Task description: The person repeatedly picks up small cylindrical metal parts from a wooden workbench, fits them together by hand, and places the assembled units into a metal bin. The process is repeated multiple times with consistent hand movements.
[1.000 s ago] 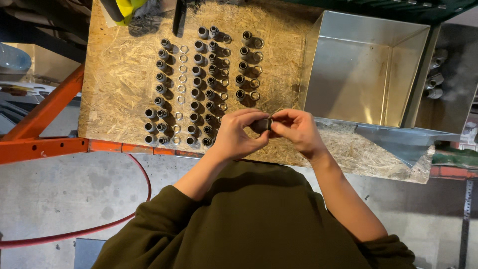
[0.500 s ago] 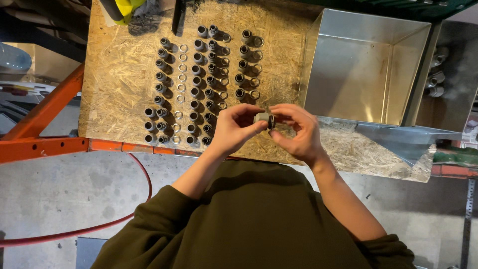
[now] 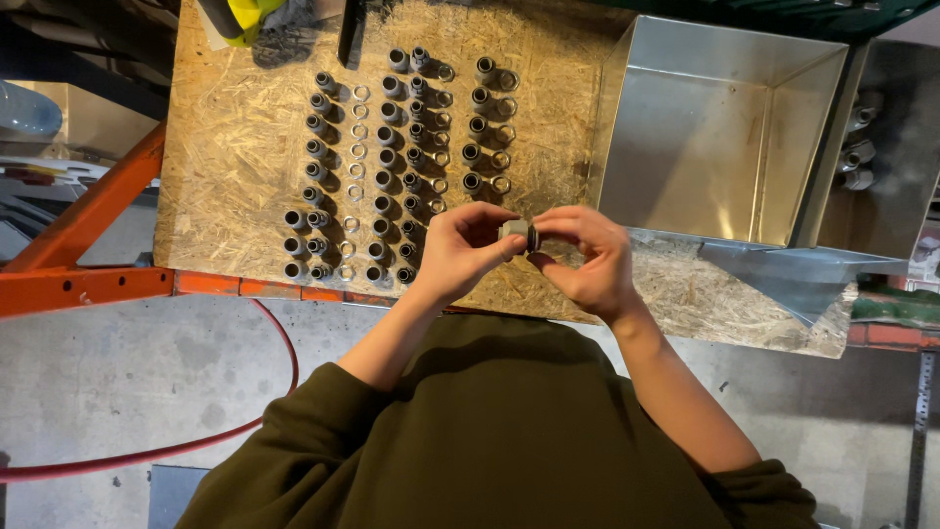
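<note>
Grey metal fitting [image 3: 516, 233] is being pinched between the left hand [image 3: 460, 250] and right hand [image 3: 586, 260], now turned slightly, near the fittings rows [image 3: 392, 167] on the board [image 3: 235, 157].

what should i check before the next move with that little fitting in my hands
1. Grip on the fitting: ok, left hand and right hand both pinch it by the fingertips.
2. Fitting held over the board, not past its edge: ok.
3. Whether the two parts of the fitting are fully joined: cannot tell, fingers cover it.
4. Rows of fittings and rings on the board: ok, they stand in tidy lines, none knocked over.
5. Metal bin beside the right hand: ok, open at the top and no parts show inside.
6. Red hose below the bench: ok, apart from both arms.
</note>
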